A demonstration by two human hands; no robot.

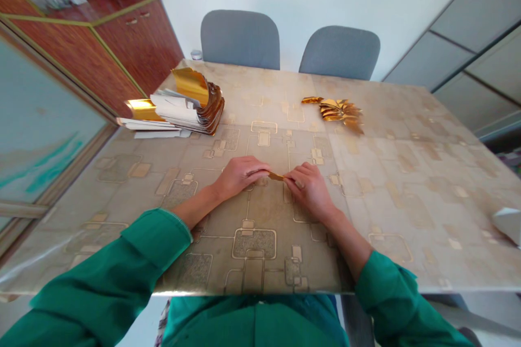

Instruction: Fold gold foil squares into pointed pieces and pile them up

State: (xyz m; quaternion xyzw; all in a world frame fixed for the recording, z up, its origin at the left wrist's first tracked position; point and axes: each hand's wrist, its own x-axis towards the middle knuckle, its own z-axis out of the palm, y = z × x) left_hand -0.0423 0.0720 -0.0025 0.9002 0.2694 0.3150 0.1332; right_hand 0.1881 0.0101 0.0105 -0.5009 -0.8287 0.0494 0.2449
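The left hand [240, 176] and right hand [309, 191] come together, pinching a narrow, shiny gold foil strip [275, 176] over the glossy patterned bench [407, 184], near a curved stack of gold-backed paper [195, 108] and a spiky fan of folded gold pieces [342, 114].

There are two hands, one left hand [240, 176] and one right hand [309, 191], and they hold one gold strip [275, 176]. The table [407, 227] has two piles: one big pile of gold and white strips [191, 108] near the left edge, and one small pile of gold bits [340, 114] near the far edge. Two gray chairs [240, 38] [340, 51] stand past the far edge.
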